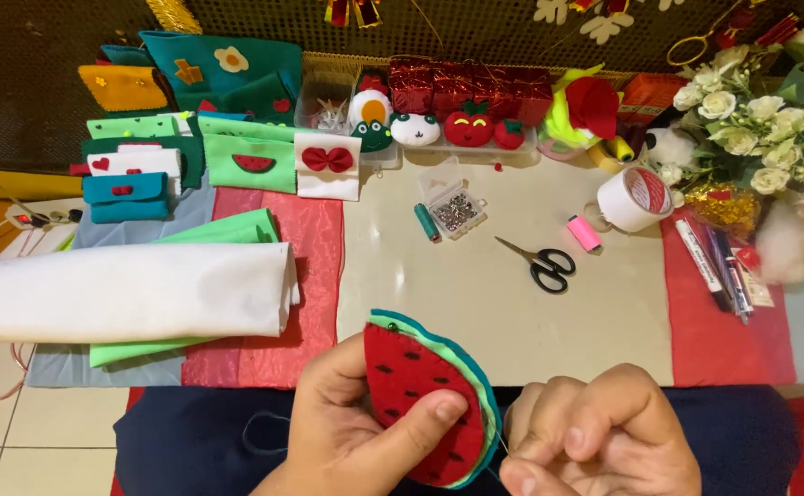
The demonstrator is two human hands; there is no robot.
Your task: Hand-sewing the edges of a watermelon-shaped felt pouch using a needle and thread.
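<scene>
Felt watermelon slice (420,404): layered, soft, light, pliable; judged best held at its flat face and curved edge. It sits low centre, above the lap. Left hand (347,432) closed on it, thumb across the red face. Right hand (595,441) just beside, fingers pinched shut, apparently on a thread.

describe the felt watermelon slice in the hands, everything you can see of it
The felt watermelon slice is a half-round stack of soft layers: red on top with small black seed marks, then light green and teal edges. A pin head sits at its upper left corner. The left hand pinches it, thumb across the red face. The right hand is bunched beside its curved edge, with a thin thread between.
</scene>
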